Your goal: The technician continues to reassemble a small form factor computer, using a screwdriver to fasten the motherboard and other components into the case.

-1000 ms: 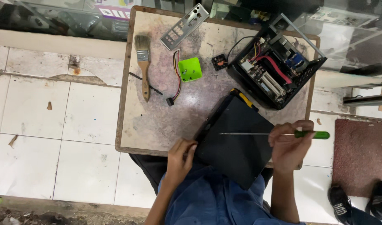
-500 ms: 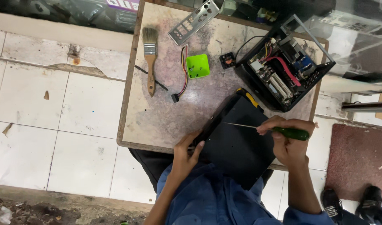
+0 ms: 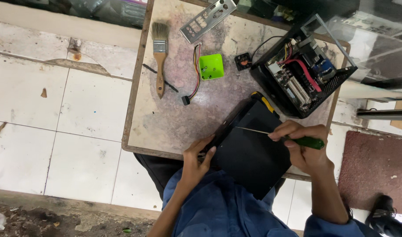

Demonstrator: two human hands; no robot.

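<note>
So we're holding a screwdriver (image 3: 283, 135) in our right hand (image 3: 304, 147), fingers wrapped tight round the green handle. Its long axis is running nearly level across the view, handle out right, thin shaft pointing left and a touch up, tip sitting over the black panel (image 3: 249, 153). The panel is lying half on the table (image 3: 174, 118), half over our lap, tilted with its long edge running up to the right. Our left hand (image 3: 196, 160) is gripping the panel's left edge, fingers curled over it. Compared with a second ago, the shaft is tilting a bit more and the right hand is sitting higher up, further over the panel. Brush (image 3: 159, 52), green tray (image 3: 211, 66) and open case (image 3: 301, 72) are sitting further back.
</note>
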